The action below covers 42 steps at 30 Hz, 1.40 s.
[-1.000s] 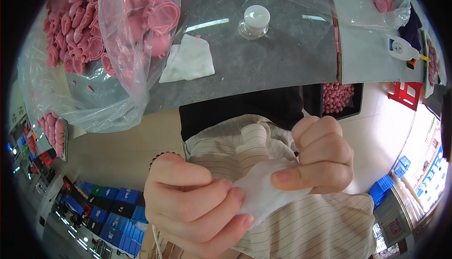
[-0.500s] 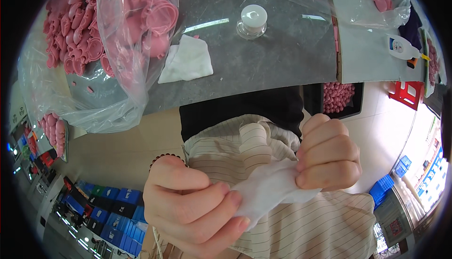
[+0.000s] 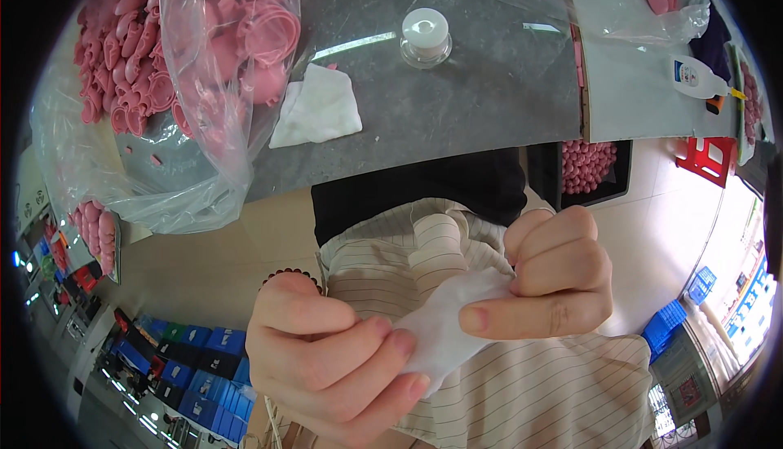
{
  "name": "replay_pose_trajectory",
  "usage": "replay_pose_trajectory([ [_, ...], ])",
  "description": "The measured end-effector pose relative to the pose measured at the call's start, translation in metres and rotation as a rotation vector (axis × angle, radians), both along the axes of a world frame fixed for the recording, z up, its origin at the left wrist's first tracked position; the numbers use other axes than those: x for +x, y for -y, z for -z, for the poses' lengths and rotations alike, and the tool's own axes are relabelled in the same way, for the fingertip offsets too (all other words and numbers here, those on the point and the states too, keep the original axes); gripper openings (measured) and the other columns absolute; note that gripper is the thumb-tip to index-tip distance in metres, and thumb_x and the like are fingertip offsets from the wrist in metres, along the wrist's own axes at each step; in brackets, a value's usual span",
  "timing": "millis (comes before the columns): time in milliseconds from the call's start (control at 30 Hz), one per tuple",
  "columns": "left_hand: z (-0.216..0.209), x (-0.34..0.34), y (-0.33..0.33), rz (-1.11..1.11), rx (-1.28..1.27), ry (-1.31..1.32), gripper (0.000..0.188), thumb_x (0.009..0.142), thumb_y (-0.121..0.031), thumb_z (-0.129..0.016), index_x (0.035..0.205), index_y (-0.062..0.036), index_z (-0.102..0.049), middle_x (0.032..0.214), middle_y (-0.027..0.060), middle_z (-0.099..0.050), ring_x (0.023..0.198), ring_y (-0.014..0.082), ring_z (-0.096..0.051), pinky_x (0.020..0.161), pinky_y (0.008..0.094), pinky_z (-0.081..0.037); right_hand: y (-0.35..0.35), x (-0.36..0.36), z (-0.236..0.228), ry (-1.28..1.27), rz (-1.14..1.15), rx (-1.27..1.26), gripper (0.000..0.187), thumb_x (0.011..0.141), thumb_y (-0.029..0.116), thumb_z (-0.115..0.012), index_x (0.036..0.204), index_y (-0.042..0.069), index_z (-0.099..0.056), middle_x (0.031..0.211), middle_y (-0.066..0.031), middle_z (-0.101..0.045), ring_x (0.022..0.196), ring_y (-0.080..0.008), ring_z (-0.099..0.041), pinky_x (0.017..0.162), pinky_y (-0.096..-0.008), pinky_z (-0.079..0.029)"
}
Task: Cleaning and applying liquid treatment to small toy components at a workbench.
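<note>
In front of my striped shirt, a white cloth (image 3: pixel 444 318) is stretched between my hands. My left hand (image 3: pixel 326 359), with a dark bead bracelet (image 3: pixel 292 273) at its wrist, grips one end with curled fingers. My right hand (image 3: pixel 563 278) is closed on the other end, its index finger extended along the cloth. Whether anything lies inside the cloth cannot be seen. On the grey table (image 3: pixel 457 115) beyond lies a folded white cloth (image 3: pixel 318 106), and farther back stands a clear bottle with a white cap (image 3: pixel 426 31).
Pink plastic parts (image 3: pixel 122 49) fill a clear bag (image 3: pixel 204 155) at the left. A black bin (image 3: pixel 618 180) of small pink pieces stands under the table's right side. A white squeeze bottle (image 3: pixel 697 78) lies on the right table. A red stool (image 3: pixel 705 159) is beyond.
My right hand has shifted slightly left, and its index finger now reaches out over the cloth. The cloth looks shorter and more bunched between my hands. My left hand is nearly still.
</note>
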State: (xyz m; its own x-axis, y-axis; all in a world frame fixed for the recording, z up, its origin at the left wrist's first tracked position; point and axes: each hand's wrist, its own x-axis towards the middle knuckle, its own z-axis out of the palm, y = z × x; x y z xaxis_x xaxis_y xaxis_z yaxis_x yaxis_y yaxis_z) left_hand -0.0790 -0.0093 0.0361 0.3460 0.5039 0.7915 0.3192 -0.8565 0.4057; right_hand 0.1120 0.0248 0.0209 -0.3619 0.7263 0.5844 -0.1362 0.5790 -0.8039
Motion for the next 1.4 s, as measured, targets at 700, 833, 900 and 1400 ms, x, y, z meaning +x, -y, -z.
replay_pose_trajectory([
  [700,0.002,-0.001,0.001,-0.007,0.003,0.003,0.014,0.067,-0.013,-0.058,0.081,-0.0152,-0.054,0.067,-0.0025,-0.054,0.058,0.0097,-0.046,0.048,0.0216,-0.030,-0.007,0.007,0.006,-0.019,-0.096,-0.139,0.013,0.058,0.014,-0.061,0.066,0.004,-0.062,0.061,-0.0013,-0.040,0.055,-0.0134,-0.038,0.046,-0.0239,-0.032],
  [833,0.004,0.001,0.000,-0.012,-0.013,0.000,0.015,0.067,-0.012,-0.058,0.081,-0.0144,-0.054,0.067,-0.0019,-0.054,0.057,0.0102,-0.046,0.047,0.0222,-0.030,-0.006,-0.001,0.005,0.056,-0.061,-0.112,0.023,0.050,0.017,-0.058,0.067,0.004,-0.067,0.057,0.0000,-0.043,0.049,-0.0123,-0.039,0.045,-0.0239,-0.030],
  [900,0.005,0.001,0.001,-0.019,-0.005,0.013,0.015,0.067,-0.012,-0.058,0.081,-0.0142,-0.054,0.067,-0.0017,-0.054,0.057,0.0104,-0.046,0.046,0.0223,-0.030,-0.002,-0.001,0.006,-0.009,-0.036,-0.161,0.022,0.047,0.015,-0.061,0.066,0.005,-0.066,0.057,0.0006,-0.041,0.049,-0.0119,-0.038,0.045,-0.0240,-0.029],
  [1400,0.001,-0.001,0.002,0.039,-0.061,0.022,0.016,0.065,-0.012,-0.059,0.081,-0.0138,-0.055,0.067,-0.0017,-0.054,0.057,0.0102,-0.046,0.046,0.0216,-0.031,-0.007,0.004,0.009,-0.142,-0.140,-0.151,0.020,0.063,0.018,-0.057,0.069,0.000,-0.063,0.061,-0.0016,-0.040,0.054,-0.0134,-0.037,0.044,-0.0247,-0.030],
])
